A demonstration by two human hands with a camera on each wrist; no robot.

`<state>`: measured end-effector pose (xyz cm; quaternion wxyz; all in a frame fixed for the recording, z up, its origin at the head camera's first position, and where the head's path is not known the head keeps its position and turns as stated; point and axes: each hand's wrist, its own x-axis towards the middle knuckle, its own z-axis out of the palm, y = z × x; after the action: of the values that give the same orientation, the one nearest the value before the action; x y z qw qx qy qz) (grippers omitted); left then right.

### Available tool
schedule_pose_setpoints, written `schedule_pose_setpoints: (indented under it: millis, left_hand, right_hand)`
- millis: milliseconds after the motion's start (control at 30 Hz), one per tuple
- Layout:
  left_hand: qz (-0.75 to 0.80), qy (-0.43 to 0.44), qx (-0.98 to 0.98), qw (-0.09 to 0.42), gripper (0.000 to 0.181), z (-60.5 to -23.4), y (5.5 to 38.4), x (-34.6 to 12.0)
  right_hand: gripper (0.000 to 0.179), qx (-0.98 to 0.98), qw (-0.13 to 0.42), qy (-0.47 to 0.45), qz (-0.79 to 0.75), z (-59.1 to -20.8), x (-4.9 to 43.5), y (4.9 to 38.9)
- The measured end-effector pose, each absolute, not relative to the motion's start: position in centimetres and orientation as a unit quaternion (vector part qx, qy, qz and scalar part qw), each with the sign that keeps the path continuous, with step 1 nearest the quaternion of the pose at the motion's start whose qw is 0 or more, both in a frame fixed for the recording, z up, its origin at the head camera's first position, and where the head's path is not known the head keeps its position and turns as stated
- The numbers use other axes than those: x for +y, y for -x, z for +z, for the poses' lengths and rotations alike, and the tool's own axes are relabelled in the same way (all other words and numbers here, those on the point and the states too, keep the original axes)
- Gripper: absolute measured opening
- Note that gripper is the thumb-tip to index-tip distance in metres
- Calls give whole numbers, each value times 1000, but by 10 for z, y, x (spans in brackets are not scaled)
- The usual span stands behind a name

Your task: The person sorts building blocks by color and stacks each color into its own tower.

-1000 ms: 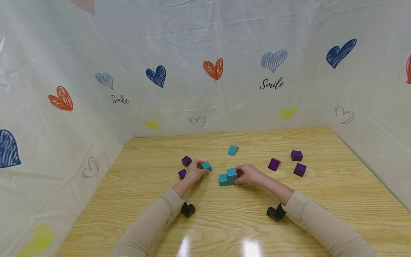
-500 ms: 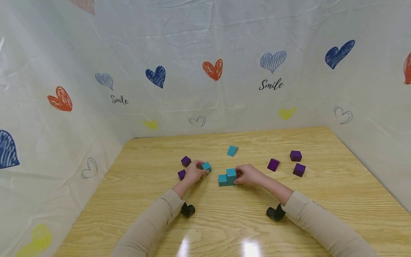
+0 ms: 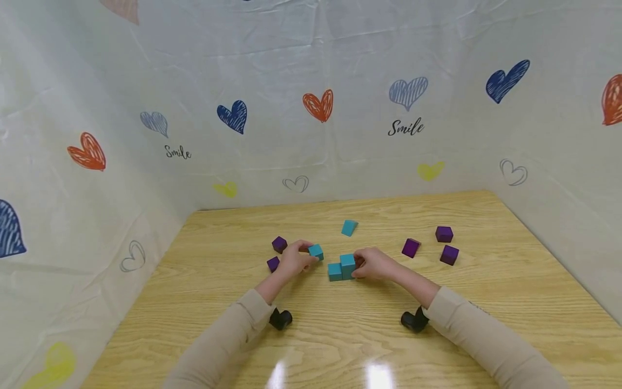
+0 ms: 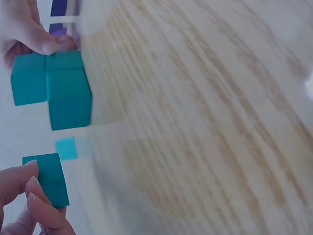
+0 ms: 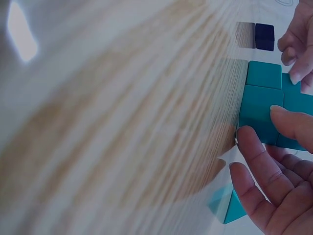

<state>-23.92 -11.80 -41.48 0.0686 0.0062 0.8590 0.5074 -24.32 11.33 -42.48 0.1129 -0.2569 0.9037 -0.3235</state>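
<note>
My left hand (image 3: pixel 290 261) pinches a teal cube (image 3: pixel 316 252) between thumb and fingers, just left of and behind a small teal structure. That structure is a single teal cube (image 3: pixel 335 272) standing beside a two-cube stack (image 3: pixel 347 267). Thumb and fingers of my right hand (image 3: pixel 373 263) grip the stack from its right side. In the right wrist view, the thumb lies near the seam between the lower cube (image 5: pixel 259 115) and the upper cube (image 5: pixel 297 120). The left wrist view shows the held cube (image 4: pixel 51 178) apart from the structure.
Behind the structure lies a teal wedge (image 3: pixel 349 227). Two purple blocks (image 3: pixel 279 244) sit by my left hand, and three more purple blocks (image 3: pixel 444 234) stand to the right. A white sheet (image 3: pixel 272 146) with hearts encloses the wooden table (image 3: pixel 340 335). Black devices (image 3: pixel 414 320) hang at both wrists.
My left hand has shifted slightly right with its cube, closer to the structure. The right hand keeps its place on the stack. The head view has turned a little.
</note>
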Motion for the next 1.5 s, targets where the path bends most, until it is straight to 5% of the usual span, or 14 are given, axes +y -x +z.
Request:
schedule_pose_setpoints:
  millis: [733,1500]
  left_hand:
    - [490,-62,858,141,35,-406,226,-100]
    - [485,-84,860,132,36,-411,222,-95]
  right_hand:
    - [21,903,117,249,-331,-425,113,245]
    - [17,907,116,241,-324,-424,112,242]
